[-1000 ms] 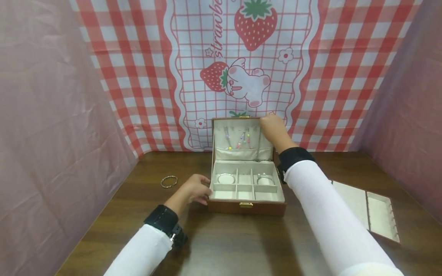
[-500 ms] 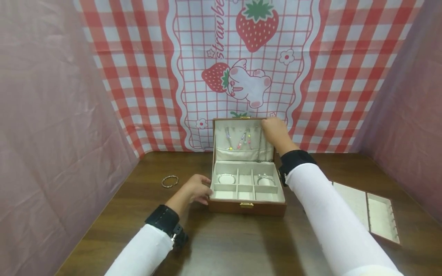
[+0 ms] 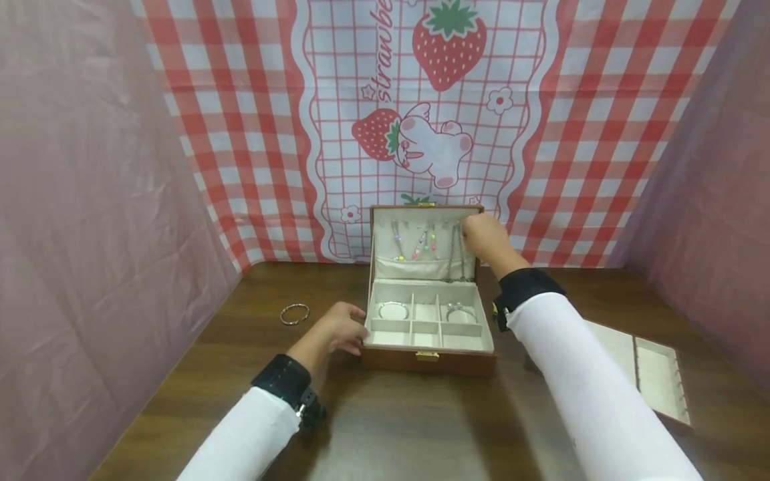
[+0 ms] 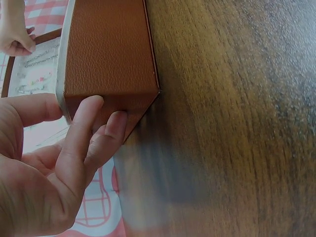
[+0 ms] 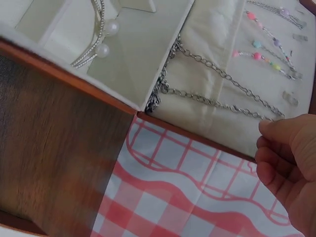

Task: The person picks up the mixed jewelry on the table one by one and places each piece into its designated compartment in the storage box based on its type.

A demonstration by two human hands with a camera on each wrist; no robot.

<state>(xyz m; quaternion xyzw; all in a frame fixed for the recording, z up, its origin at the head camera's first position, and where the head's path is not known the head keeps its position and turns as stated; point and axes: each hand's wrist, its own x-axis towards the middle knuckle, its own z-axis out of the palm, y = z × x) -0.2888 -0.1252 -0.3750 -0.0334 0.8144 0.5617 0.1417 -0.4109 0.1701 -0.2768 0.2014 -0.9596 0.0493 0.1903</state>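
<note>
- A red-and-white checked cloth (image 3: 246, 100) hangs at twelve o'clock behind a brown wood table (image 3: 397, 427), with pale pink curtains (image 3: 102, 200) at ten and two.
- The jewelry box (image 3: 397, 361) stands at the dial's centre, its lid (image 3: 409, 268) raised toward twelve, which leaves the lining and compartments within reach of both hands.
- The left hand (image 3: 341, 329), at eight o'clock, grips the box's near corner, one digit on the rim and others against the outer wall, probably to steady it.
- The right hand (image 3: 486, 237), near one o'clock, pinches the top of a chain necklace (image 5: 224, 74) between thumb and finger; the thumb partly hides the contact, so whether the chain also sits on a hook is hard to tell.
- The chain's lower links bunch at the lid's base, seemingly because the loop is long for that drop.
- Beaded strands (image 5: 259, 57) hang along the lid, likely spaced to prevent tangling.
- A pearl bracelet (image 5: 102, 50) lies in the compartment at two o'clock, a silver bracelet (image 3: 393, 302) in the one at ten, each apparently kept separate.
- A loose bangle (image 3: 293, 324) lies at nine, and a divided tray (image 3: 662, 377) at four, both out of the hands' way.
</note>
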